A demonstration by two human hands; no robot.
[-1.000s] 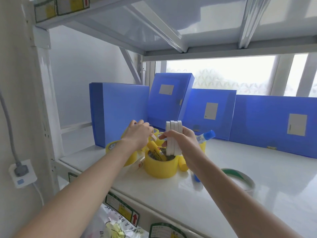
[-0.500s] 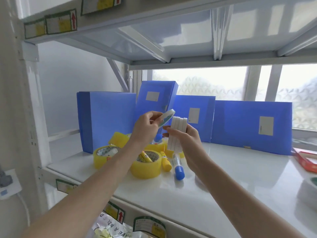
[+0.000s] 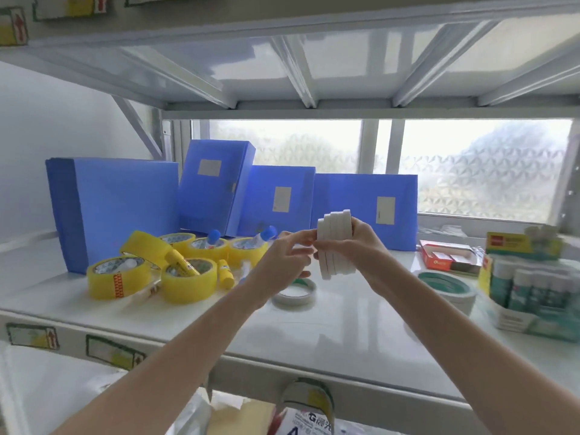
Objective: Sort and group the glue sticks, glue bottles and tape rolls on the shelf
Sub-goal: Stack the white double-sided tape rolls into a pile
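My right hand grips a stack of thin white tape rolls, held on edge above the shelf. My left hand pinches the stack's left side. Below my hands a single white tape roll lies flat. At the left sit several yellow tape rolls, with yellow glue sticks and blue-capped glue bottles lying in and between them. A pile of white tape rolls with green cores rests to the right.
Blue file boxes stand along the back in front of a window. A red box and a carton of glue sticks occupy the right end. The upper shelf hangs close overhead.
My left hand has brought the tape roll it held up against the stack in my right hand. Both hands have shifted right along the shelf, and my view has turned right.
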